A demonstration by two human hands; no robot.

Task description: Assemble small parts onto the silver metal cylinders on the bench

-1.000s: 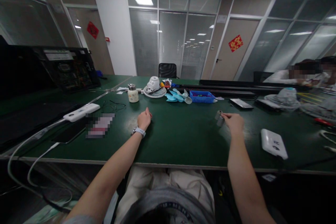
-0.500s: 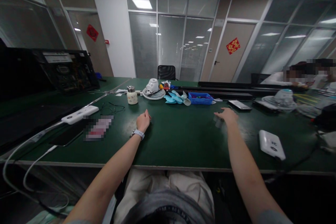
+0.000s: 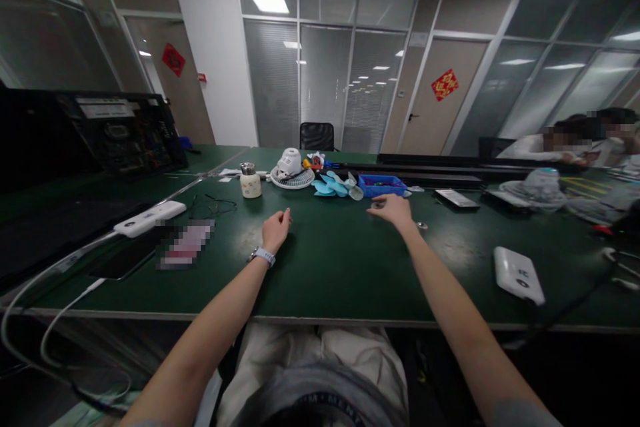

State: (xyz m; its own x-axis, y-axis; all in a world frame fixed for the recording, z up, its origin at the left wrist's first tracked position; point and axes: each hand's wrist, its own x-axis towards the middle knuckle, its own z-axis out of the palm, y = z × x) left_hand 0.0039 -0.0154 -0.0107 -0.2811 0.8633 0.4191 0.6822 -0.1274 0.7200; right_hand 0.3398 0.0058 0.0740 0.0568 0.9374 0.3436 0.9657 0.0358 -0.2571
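My left hand (image 3: 275, 232), with a watch (image 3: 263, 255) on the wrist, is held above the left-middle of the green table (image 3: 330, 280). Its fingers are curled together; what they hold, if anything, is too small to make out. My right hand (image 3: 395, 210) is just in front of the blue tray (image 3: 383, 187). Thumb and index finger curve around a small greyish thing (image 3: 379, 205) that I cannot name. A small round shiny piece (image 3: 423, 225) lies on the table beside my right wrist. Light-blue fan blades (image 3: 333, 185) are behind, between the hands.
A white fan housing (image 3: 291, 170) and a cream jar (image 3: 251, 183) stand at the back left. A power strip (image 3: 150, 219) and a phone (image 3: 187, 243) lie left. At right are a white box-like device (image 3: 519, 275) and a flat device (image 3: 456, 198). Another person (image 3: 540, 147) sits far right.
My right hand has moved left and slightly away from me, uncovering the small round piece on the table. My left hand has shifted only slightly.
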